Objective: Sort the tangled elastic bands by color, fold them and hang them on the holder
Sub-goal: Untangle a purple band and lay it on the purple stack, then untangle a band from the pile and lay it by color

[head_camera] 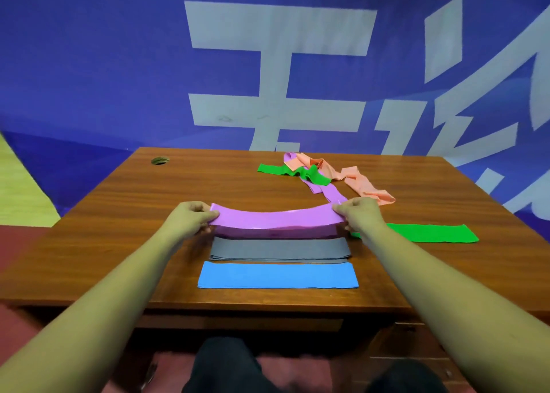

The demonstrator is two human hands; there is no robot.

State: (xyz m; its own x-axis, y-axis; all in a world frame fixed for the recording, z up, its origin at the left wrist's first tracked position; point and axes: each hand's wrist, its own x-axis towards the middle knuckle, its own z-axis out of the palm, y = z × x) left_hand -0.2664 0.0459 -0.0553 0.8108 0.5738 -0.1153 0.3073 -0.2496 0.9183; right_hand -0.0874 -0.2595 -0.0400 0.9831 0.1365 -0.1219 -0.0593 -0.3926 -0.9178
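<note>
Purple band (276, 220) is up off the surface (143, 214), pulled into a shallow arc between both hands. The left grip (190, 217) pinches one end with fingers curled round the edge, and the right grip (360, 214) pinches the other end the same way. The band hangs just beyond the folded grey band (279, 248), with the folded blue band (278, 274) nearest the person and a folded green band (431, 232) off to the right.

Now the danger spots. First, there's tension in that strip: if either pinch slackens, the elastic could snap toward the other hand and the fold is lost.

Second, watch the far right — a purple strip runs from the tangle (312, 172) of green, purple and peach bands right up to the right grip. I can't tell whether it's this band's tail or a separate one. If it's the tail, any pull toward the person could drag the whole heap along and knot it tighter.

Third, the landing: lowering it here could overlap the grey stack, nudging those neat layers askew or mixing colours. And the holder is not in view, so where all this ends up hanging can't be judged.
</note>
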